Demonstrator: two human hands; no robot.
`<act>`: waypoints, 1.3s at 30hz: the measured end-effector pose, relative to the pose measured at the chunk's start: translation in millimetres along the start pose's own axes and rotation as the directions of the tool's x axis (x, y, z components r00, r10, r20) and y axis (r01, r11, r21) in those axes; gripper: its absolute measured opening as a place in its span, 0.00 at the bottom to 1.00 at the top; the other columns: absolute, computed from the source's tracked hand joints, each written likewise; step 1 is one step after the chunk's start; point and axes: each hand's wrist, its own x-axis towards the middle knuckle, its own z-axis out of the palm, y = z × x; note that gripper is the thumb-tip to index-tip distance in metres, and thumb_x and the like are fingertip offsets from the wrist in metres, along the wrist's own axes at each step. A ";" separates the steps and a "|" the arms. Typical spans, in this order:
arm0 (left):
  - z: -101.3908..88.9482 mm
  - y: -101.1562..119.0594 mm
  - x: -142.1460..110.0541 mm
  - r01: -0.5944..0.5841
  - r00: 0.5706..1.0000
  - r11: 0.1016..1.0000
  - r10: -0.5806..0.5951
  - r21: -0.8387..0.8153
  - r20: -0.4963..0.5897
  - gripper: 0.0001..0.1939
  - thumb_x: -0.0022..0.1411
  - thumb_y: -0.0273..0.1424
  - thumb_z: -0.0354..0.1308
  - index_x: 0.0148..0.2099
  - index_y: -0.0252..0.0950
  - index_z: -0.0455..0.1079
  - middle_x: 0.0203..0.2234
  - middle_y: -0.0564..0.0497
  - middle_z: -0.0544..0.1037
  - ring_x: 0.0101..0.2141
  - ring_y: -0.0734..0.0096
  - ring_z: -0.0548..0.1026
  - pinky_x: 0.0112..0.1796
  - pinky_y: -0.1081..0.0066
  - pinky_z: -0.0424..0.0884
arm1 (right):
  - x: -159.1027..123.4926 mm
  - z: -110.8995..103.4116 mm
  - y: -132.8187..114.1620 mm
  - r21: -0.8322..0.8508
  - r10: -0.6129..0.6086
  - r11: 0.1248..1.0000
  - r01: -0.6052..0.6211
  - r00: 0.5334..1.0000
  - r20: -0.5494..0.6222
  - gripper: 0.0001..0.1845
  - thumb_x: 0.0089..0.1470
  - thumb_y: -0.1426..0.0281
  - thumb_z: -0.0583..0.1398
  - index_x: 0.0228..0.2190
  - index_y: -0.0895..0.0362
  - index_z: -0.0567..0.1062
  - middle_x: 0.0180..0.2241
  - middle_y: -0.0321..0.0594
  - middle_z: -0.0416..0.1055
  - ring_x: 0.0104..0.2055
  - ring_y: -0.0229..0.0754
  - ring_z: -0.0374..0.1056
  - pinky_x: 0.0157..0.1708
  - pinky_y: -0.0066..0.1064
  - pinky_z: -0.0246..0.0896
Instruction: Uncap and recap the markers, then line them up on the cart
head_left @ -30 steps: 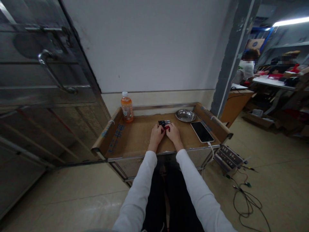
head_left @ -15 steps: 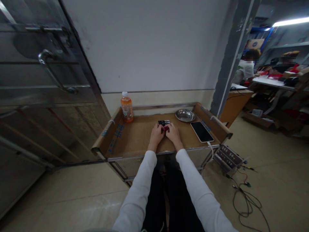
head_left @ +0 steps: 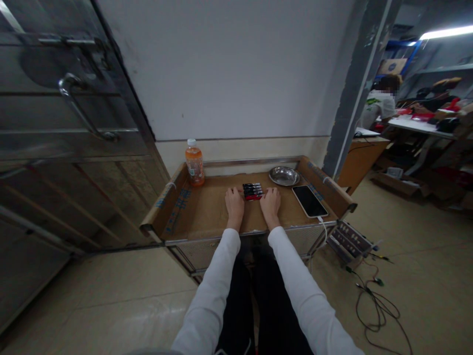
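A short row of black markers [head_left: 252, 189] lies crosswise on the cardboard, with a red marker [head_left: 253, 197] along its near side. My left hand [head_left: 235, 206] rests at the row's left end, palm down, its bent fingers close to the marker ends. At the opposite end is my right hand [head_left: 271, 204], also palm down, its fingertips by the red marker's right end. Both hands have loosely bent fingers and neither wraps round a marker. Whether the fingertips press on the ends is too small to tell.
A cardboard-lined cart top [head_left: 207, 212] with raised sides carries a bottle of orange drink [head_left: 195, 165], a round metal dish [head_left: 284, 176] and a phone [head_left: 309, 201] with a white cable. On the floor at right are an electrical box [head_left: 351, 241] and loose cables [head_left: 380, 310].
My hands were together over something red; now they are apart, at either end of the row. The red marker shows lying beside the black ones.
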 end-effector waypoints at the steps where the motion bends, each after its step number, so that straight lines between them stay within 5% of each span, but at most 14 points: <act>1: 1.0 -0.5 -0.2 0.030 1.000 0.999 -0.030 0.009 -0.007 0.13 0.61 0.18 0.44 0.44 0.31 0.66 0.41 0.38 0.71 0.44 0.58 0.70 0.44 0.62 0.65 | -0.4 0.8 0.4 -0.010 0.012 1.000 -0.012 1.000 0.004 0.15 0.54 0.78 0.51 0.42 0.63 0.72 0.44 0.55 0.68 0.49 0.50 0.63 0.49 0.38 0.55; 8: 10.7 -2.5 -3.1 0.049 0.999 0.994 -0.051 0.098 0.012 0.13 0.62 0.19 0.43 0.42 0.31 0.67 0.39 0.38 0.74 0.43 0.58 0.72 0.43 0.62 0.66 | -0.5 7.4 5.0 -0.036 -0.001 0.999 0.003 0.999 0.044 0.16 0.54 0.78 0.49 0.42 0.65 0.72 0.44 0.60 0.69 0.49 0.53 0.64 0.48 0.42 0.55; 15: 7.7 -0.7 -3.3 0.002 0.998 0.991 -0.010 0.133 0.060 0.13 0.62 0.20 0.42 0.42 0.32 0.67 0.39 0.38 0.75 0.42 0.58 0.73 0.42 0.62 0.66 | -1.5 14.1 7.4 -0.066 -0.056 0.997 0.051 0.995 -0.087 0.14 0.53 0.78 0.51 0.38 0.62 0.73 0.39 0.56 0.71 0.45 0.50 0.65 0.45 0.39 0.56; 39: -3.7 5.0 -4.8 0.020 0.981 0.985 -0.052 0.173 0.185 0.10 0.63 0.25 0.47 0.46 0.31 0.66 0.43 0.39 0.74 0.46 0.59 0.71 0.46 0.64 0.63 | -3.0 0.0 1.5 -0.177 -0.030 0.983 0.046 0.996 0.089 0.15 0.57 0.76 0.51 0.43 0.63 0.72 0.44 0.54 0.69 0.49 0.50 0.63 0.47 0.37 0.54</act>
